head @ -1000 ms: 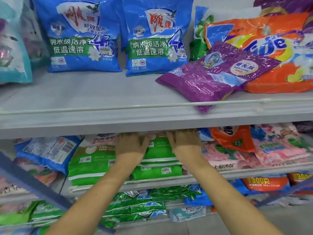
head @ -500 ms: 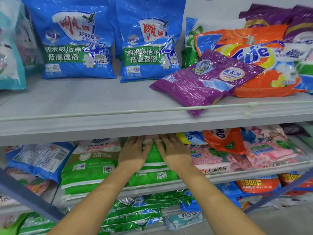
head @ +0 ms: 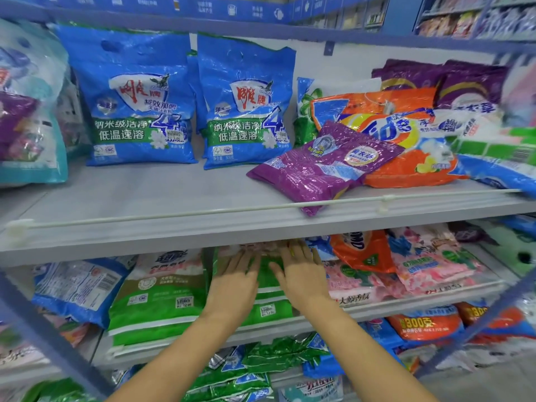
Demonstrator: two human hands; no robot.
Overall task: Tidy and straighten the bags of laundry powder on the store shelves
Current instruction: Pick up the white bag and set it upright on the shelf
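Both my hands lie flat on a stack of green and white bags [head: 268, 307] on the middle shelf. My left hand [head: 233, 281] presses the stack's left half, my right hand [head: 300, 275] its right half, fingers straight and pointing under the shelf above. A second green and white stack [head: 156, 303] lies just to the left. On the upper shelf two blue bags [head: 136, 103] [head: 246, 108] stand upright. A purple bag [head: 322, 163] lies flat and crooked there, its corner hanging over the front rail, leaning on an orange bag [head: 406, 140].
The grey upper shelf [head: 130, 198] has bare room at its front left. Pink bags [head: 417, 262] and an orange bag [head: 362, 250] lie jumbled right of my hands. A blue bag [head: 75, 288] lies tilted at the left. More green bags [head: 261, 361] fill the lowest shelf.
My hands have drawn closer together on the green stack and slid slightly back toward me. My view has tilted up, showing more of the upper shelf.
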